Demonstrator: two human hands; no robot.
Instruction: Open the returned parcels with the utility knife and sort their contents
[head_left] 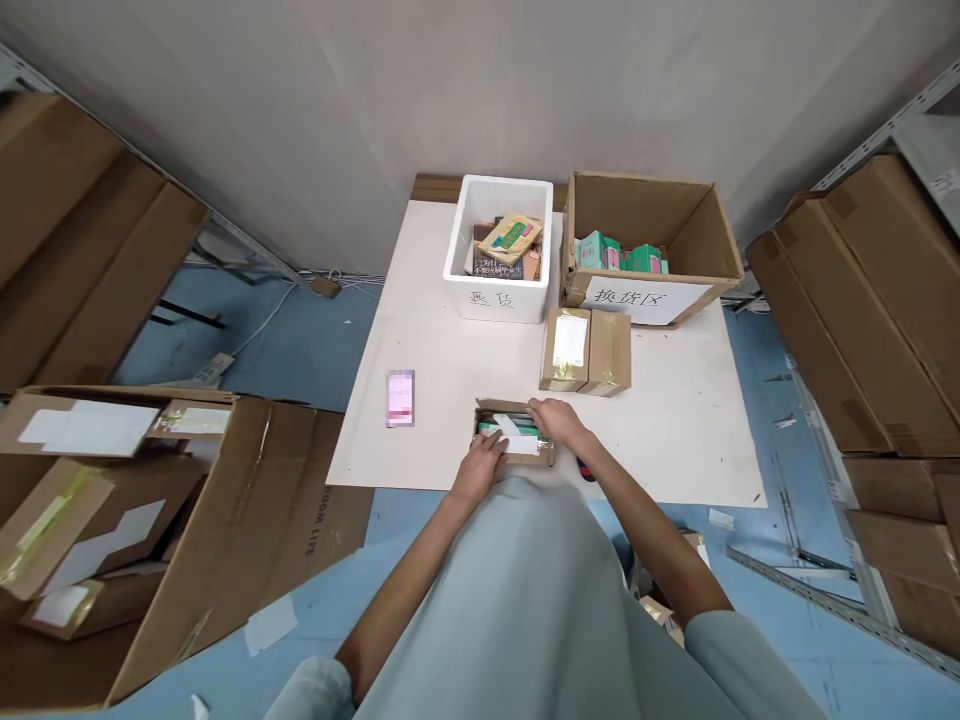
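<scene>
A small opened cardboard parcel (517, 408) lies at the near edge of the white table (450, 350), with a green item and a white strip showing inside. My left hand (480, 468) rests on its near left side, fingers curled at the flap. My right hand (556, 420) lies over its right end, fingers bent on the top flap. Both hands touch the parcel.
Behind it stand a taped brown parcel (585, 350), a white foam box (501, 250) of books and a labelled carton (645, 250) with green packets. A phone (400, 398) lies left. A large carton of parcels (112, 520) sits on the floor left; shelves with boxes (870, 300) right.
</scene>
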